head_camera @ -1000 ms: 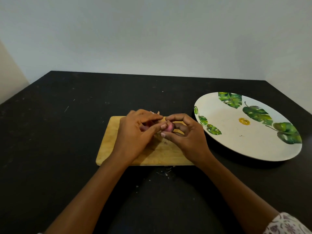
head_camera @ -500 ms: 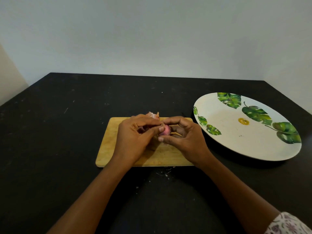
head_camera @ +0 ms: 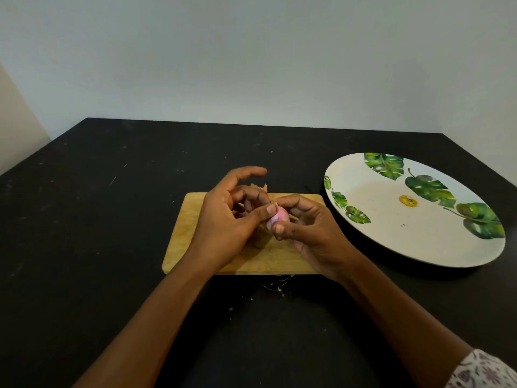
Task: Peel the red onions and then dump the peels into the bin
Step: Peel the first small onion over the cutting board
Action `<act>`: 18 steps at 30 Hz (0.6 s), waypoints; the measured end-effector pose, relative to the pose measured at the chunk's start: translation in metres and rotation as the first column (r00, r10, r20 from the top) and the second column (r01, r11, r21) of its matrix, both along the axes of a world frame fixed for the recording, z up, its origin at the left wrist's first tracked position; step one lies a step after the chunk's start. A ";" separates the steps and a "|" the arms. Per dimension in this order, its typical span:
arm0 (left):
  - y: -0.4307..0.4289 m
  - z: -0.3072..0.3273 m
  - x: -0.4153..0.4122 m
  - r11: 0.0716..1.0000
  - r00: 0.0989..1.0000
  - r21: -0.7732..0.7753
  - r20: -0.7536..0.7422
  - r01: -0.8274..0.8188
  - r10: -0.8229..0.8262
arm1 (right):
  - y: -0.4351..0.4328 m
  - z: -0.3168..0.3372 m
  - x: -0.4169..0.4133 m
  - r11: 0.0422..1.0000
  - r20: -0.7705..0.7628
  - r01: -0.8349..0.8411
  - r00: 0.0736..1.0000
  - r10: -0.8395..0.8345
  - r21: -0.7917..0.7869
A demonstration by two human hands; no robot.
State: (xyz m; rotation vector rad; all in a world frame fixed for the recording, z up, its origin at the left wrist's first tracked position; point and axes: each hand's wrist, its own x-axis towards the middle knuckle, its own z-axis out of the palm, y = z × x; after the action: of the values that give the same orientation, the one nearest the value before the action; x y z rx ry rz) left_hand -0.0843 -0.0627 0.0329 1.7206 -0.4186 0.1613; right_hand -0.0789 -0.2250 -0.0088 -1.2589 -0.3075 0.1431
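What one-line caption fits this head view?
Both hands, left hand and right hand, peel a small red onion over a wooden cutting board, leaf-print plate alongside.

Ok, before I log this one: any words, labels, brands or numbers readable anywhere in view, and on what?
None: no readable text anywhere in this view.
Plate: only printed green leaves and a small yellow mark, no lettering.
Cutting board: bare wood, no brand or stamp visible.
Sleeve: floral pattern, no words.
Red onion, held between the left hand and the right hand: no sticker.
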 end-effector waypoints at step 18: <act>-0.013 -0.012 -0.002 0.998 1.000 -0.063 -0.008 0.009 -0.009 | 0.005 -0.003 -0.002 0.971 0.153 0.202 0.971 -0.182 -0.127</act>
State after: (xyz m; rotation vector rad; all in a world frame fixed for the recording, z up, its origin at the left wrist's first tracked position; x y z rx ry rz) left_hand -0.0868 -0.0760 0.0207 1.6572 -0.4112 0.1591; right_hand -0.0811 -0.2196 -0.0113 -1.4359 -0.2981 -0.0917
